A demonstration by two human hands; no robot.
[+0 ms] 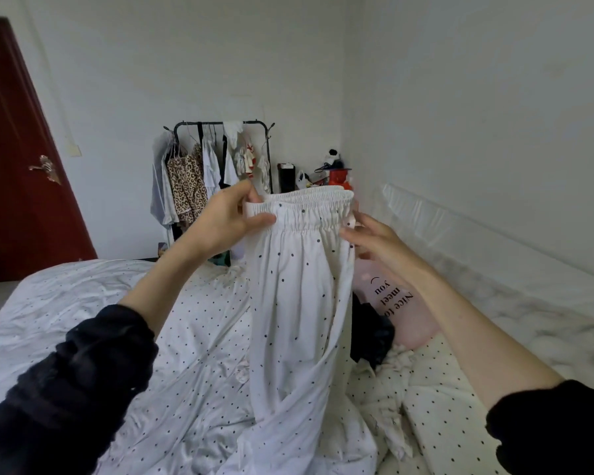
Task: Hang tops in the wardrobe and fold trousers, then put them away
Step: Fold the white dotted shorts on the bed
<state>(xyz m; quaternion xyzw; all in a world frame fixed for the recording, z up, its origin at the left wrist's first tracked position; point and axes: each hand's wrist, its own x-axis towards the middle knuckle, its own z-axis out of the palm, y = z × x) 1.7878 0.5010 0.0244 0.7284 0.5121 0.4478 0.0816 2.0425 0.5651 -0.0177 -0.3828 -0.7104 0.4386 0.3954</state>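
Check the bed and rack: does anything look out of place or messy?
Nothing damaged. The dark garment lies crumpled on the bed beside the pink pillow, unfolded. Both hands hold the dotted trousers up by the waistband.

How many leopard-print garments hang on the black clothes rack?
1. A leopard-print garment hangs toward the left side of the black clothes rack, between pale tops; another may be hidden behind the other hanging clothes.

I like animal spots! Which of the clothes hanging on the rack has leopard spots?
The leopard-print top, left of middle on the black rack; the clothes beside it are plain white or grey.
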